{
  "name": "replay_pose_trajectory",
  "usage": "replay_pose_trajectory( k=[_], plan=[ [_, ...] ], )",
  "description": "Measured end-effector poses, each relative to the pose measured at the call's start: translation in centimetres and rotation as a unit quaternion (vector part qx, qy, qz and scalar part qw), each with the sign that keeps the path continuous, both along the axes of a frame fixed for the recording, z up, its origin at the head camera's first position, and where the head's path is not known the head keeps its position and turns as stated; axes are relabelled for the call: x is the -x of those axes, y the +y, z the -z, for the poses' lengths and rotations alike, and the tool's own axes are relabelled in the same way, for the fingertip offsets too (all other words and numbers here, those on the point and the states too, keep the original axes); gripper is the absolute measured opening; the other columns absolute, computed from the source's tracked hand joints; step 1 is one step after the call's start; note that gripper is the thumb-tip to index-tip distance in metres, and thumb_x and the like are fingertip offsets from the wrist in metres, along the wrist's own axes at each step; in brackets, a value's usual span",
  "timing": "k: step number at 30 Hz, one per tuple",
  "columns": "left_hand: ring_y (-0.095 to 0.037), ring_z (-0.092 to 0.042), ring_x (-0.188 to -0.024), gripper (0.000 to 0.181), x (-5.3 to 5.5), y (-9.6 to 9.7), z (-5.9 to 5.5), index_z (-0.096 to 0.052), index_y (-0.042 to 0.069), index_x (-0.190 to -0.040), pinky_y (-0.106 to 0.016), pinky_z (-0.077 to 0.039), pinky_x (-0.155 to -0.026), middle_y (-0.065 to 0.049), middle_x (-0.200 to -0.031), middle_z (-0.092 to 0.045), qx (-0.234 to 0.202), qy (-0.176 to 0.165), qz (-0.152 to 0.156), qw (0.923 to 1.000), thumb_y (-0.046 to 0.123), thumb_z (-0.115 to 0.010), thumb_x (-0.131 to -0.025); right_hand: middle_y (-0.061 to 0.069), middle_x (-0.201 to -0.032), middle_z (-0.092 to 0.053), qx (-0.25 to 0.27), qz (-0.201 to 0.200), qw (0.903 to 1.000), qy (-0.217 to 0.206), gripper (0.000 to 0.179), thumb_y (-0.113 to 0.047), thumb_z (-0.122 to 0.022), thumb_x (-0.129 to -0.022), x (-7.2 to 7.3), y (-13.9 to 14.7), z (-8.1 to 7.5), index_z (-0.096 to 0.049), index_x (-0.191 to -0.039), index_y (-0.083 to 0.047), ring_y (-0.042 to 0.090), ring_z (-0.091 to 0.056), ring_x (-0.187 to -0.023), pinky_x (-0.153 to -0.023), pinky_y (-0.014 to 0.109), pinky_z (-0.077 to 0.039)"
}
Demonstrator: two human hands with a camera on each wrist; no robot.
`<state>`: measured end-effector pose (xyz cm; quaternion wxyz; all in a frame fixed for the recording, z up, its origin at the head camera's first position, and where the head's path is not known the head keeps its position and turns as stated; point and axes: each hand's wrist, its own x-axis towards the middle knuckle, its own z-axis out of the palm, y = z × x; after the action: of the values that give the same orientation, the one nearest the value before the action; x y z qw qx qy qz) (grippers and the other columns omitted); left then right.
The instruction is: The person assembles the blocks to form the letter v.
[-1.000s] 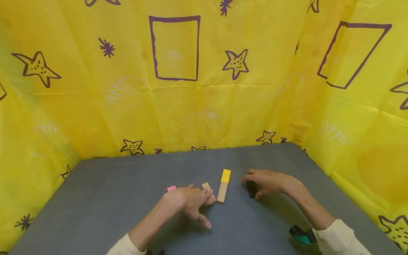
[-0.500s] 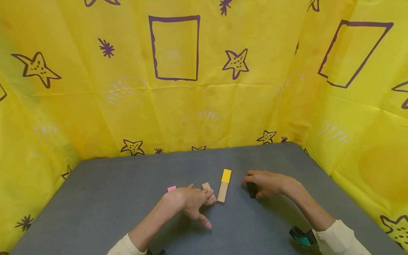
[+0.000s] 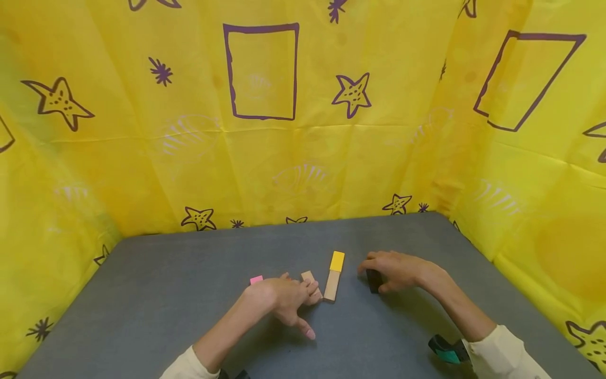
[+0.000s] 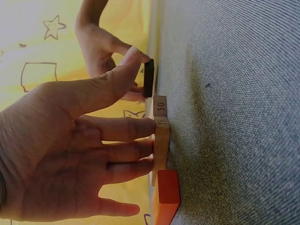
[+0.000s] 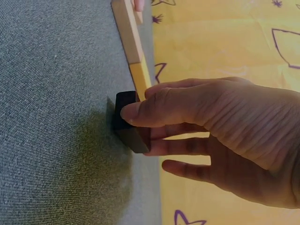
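Observation:
My left hand (image 3: 289,300) reaches over the table, its fairly straight fingertips resting on a plain wooden block (image 3: 307,276). The left wrist view shows that wooden block (image 4: 161,140) marked 15, its thumb held away from it. Beyond it, the end of another wooden block (image 4: 160,106) reads 50. My right hand (image 3: 395,271) holds a black block (image 3: 374,281) between thumb and fingers. Seen from the right wrist, the thumb presses on the near face of this black block (image 5: 133,136). Between the hands lie a yellow block (image 3: 337,261) and a wooden block (image 3: 332,286), end to end.
A pink block (image 3: 256,279) shows past the left hand's outer side. An orange block (image 4: 168,192) stands near the little finger in the left wrist view. The grey table (image 3: 180,273) is enclosed by yellow patterned cloth (image 3: 189,158).

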<state>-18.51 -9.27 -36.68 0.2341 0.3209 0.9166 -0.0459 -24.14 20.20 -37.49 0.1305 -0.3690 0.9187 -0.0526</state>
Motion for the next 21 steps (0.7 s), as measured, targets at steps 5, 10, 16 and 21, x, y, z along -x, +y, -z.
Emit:
replay_pose_trajectory(
  k=[5, 10, 16, 21],
  plan=[
    [-0.025, -0.041, -0.156, 0.103, -0.1, 0.0, 0.0, -0.033, 0.019, -0.165, -0.057, -0.026, -0.131, 0.003, -0.172, -0.032, 0.001, 0.001, 0.000, 1.0000, 0.068, -0.074, -0.084, 0.006, -0.120, -0.065, 0.010, 0.007, 0.9998, 0.015, 0.042, -0.010, -0.082, -0.086, 0.3, -0.2, -0.3, -0.068, -0.125, -0.019, 0.020, -0.059, -0.101, -0.090, 0.045, -0.057],
    [-0.024, -0.041, -0.156, 0.104, -0.1, -0.1, -0.1, -0.032, 0.018, -0.165, -0.057, -0.026, -0.131, 0.002, -0.172, -0.033, 0.000, 0.002, -0.001, 1.0000, 0.068, -0.075, -0.084, 0.004, -0.113, -0.065, 0.026, -0.004, 0.9984, 0.050, 0.035, -0.012, -0.079, -0.088, 1.1, -0.3, -0.5, -0.068, -0.121, -0.017, 0.019, -0.059, -0.096, -0.085, 0.043, -0.056],
    [-0.023, -0.041, -0.156, 0.101, -0.2, -0.2, 0.1, -0.034, 0.021, -0.165, -0.057, -0.026, -0.130, 0.002, -0.172, -0.033, -0.001, 0.004, 0.006, 1.0000, 0.068, -0.074, -0.085, 0.007, -0.115, -0.067, 0.041, -0.013, 0.9967, 0.069, 0.033, -0.016, -0.077, -0.090, 1.8, -0.7, -0.6, -0.069, -0.122, -0.013, 0.021, -0.062, -0.098, -0.087, 0.045, -0.057],
    [-0.023, -0.041, -0.156, 0.099, -0.2, -0.1, 0.1, -0.035, 0.023, -0.164, -0.057, -0.027, -0.130, 0.002, -0.172, -0.034, 0.001, 0.010, 0.014, 0.9998, 0.067, -0.074, -0.085, 0.006, -0.110, -0.068, 0.051, -0.020, 0.9954, 0.079, 0.029, -0.015, -0.077, -0.090, 2.3, -1.5, -0.8, -0.070, -0.118, -0.012, 0.022, -0.064, -0.096, -0.084, 0.043, -0.057]
  ],
)
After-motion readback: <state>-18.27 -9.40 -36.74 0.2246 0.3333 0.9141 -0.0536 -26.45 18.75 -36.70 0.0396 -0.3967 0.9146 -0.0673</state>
